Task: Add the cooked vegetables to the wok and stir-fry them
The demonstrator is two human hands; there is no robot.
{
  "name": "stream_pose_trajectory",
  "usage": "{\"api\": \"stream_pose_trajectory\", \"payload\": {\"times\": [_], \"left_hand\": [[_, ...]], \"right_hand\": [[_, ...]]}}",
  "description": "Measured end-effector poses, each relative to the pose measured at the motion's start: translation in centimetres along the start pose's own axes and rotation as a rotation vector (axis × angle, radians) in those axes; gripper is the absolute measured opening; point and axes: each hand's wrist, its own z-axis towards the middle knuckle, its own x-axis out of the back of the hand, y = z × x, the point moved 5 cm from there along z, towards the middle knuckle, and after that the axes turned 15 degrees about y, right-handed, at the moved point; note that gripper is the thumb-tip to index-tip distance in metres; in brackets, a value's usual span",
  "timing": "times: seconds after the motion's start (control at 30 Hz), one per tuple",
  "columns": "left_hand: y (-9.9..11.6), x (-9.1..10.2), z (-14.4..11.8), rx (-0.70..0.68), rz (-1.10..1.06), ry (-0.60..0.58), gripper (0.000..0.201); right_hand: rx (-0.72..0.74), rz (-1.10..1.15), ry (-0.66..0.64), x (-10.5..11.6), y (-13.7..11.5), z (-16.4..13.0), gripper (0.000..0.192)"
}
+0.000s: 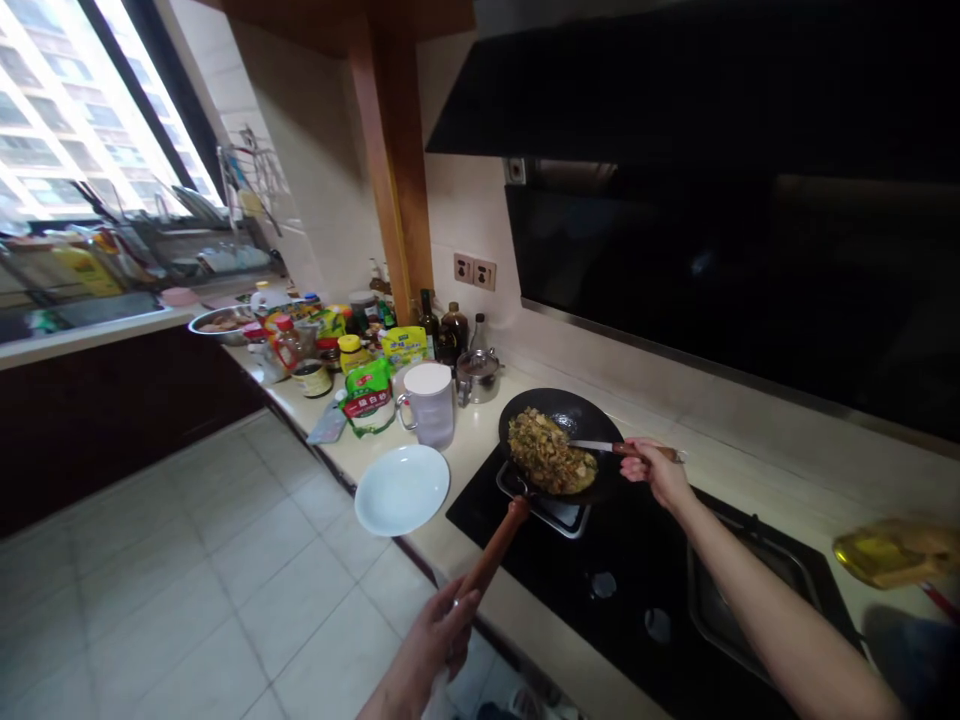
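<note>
A black wok [581, 412] full of chopped brownish-green food [547, 458] sits on the left burner of a black gas hob [637, 570]. My left hand [442, 630] grips the end of the wok's long wooden handle [495, 545]. My right hand [654, 470] holds a metal spatula [592, 447] by its wooden grip, with the blade resting in the food. An empty white plate [401, 490] lies on the counter just left of the wok.
A white lidded jug [429, 402], a green packet [369, 398], a small steel pot [477, 375] and several sauce bottles and jars [337, 340] crowd the counter behind the plate. A yellow oil bottle [889, 552] lies at the right. A black hood [712, 90] hangs overhead.
</note>
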Motion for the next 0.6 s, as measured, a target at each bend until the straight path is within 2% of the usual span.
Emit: {"api": "stream_pose_trajectory", "payload": {"times": [0.13,0.3,0.47,0.53,0.6], "left_hand": [[-0.2,-0.2,-0.1,0.016,-0.009,-0.007,0.082],[-0.1,-0.3,-0.5,0.022,-0.003,-0.009,0.087],[-0.4,-0.1,-0.3,0.007,-0.009,-0.053,0.080],[-0.7,0.0,-0.1,0.010,-0.008,-0.071,0.078],[-0.8,0.0,0.0,0.013,0.002,-0.071,0.077]], "right_hand": [[0.153,-0.031,-0.098,0.3,-3.2,-4.3,0.041],[0.411,-0.290,-0.233,1.2,-7.5,-9.9,0.035],[0.661,-0.526,-0.296,1.9,-11.3,-14.0,0.029],[0.719,-0.591,-0.321,1.7,-12.5,-15.3,0.027],[0.773,-0.637,-0.385,0.6,-12.7,-16.6,0.025]]}}
